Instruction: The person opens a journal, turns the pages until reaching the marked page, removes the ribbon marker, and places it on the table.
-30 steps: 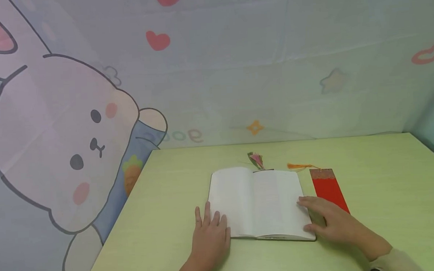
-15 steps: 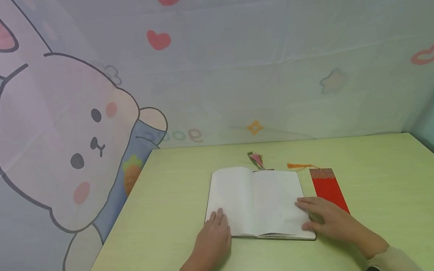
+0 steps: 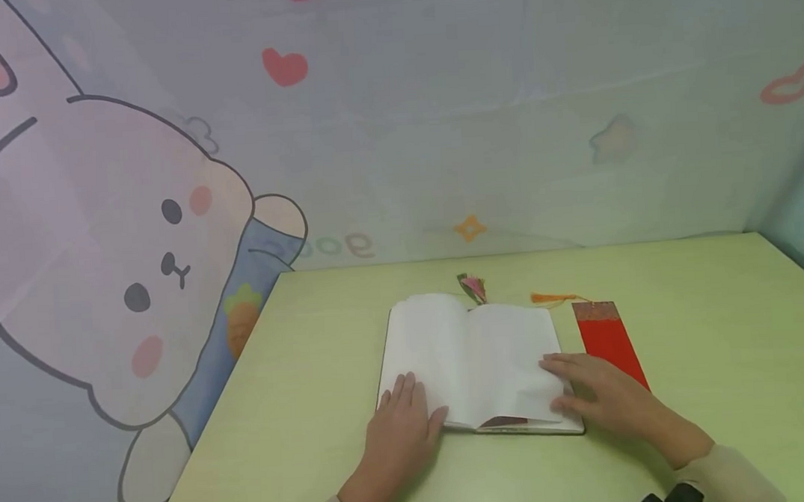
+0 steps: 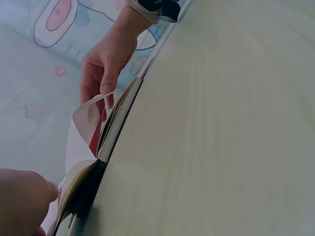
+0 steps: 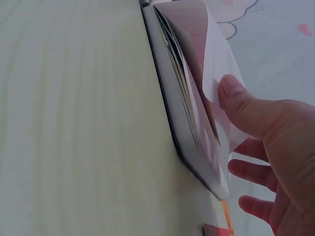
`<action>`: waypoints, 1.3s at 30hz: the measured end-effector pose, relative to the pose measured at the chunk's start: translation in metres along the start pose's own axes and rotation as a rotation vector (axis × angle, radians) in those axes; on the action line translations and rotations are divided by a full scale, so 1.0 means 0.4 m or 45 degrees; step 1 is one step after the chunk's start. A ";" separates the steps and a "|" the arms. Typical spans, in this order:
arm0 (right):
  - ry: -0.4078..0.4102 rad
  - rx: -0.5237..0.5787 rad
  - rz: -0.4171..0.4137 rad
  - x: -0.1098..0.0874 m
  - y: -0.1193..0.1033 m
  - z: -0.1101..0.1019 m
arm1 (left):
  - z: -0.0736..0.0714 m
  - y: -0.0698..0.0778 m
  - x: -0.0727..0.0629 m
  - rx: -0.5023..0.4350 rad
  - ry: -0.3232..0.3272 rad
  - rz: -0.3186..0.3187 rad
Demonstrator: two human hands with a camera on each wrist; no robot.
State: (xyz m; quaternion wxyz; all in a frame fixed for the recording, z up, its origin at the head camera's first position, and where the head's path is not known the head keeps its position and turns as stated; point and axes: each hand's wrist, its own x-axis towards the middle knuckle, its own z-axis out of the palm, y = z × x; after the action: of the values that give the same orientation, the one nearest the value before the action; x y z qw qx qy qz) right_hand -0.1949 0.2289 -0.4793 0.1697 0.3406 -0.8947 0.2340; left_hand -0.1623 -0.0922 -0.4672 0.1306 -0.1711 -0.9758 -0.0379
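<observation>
An open notebook (image 3: 429,340) with white pages lies on the table. My left hand (image 3: 399,434) rests, fingers extended, on the lower part of its left page. At the right edge, my right hand (image 3: 607,395) pinches a page (image 5: 221,64) between thumb and fingers, its lower edge bowed up off the pages below. Under that raised edge shows a strip of a dark reddish-brown bookmark (image 3: 507,421). A pink and green tassel (image 3: 473,287) sticks out past the notebook's top. A red bookmark (image 3: 611,347) lies to the right, partly behind my right hand.
The pale green table (image 3: 312,345) runs back to a cloth backdrop (image 3: 397,131) printed with a rabbit and hearts. An orange tassel (image 3: 552,297) from the red bookmark lies toward the notebook's top right corner.
My left hand has moved from the notebook's left edge onto the left page, fingers drawn together. The right page's lower edge has risen with my right hand, uncovering the brown strip. The head view tilted slightly.
</observation>
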 end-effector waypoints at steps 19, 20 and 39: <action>0.086 0.082 -0.063 0.026 -0.039 -0.005 | -0.005 0.044 0.009 0.020 0.106 -0.061; 0.089 0.085 -0.062 0.026 -0.039 -0.004 | -0.006 0.047 0.009 0.014 0.100 -0.068; 0.094 0.022 -0.048 0.021 -0.050 -0.001 | 0.002 0.070 0.016 0.027 0.292 0.170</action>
State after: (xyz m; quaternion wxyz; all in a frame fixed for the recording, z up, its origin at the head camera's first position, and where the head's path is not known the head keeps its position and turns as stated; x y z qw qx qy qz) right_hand -0.1871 0.2114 -0.4692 0.2039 0.3500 -0.8792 0.2509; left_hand -0.1586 -0.0640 -0.4654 0.2453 -0.2289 -0.9413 -0.0381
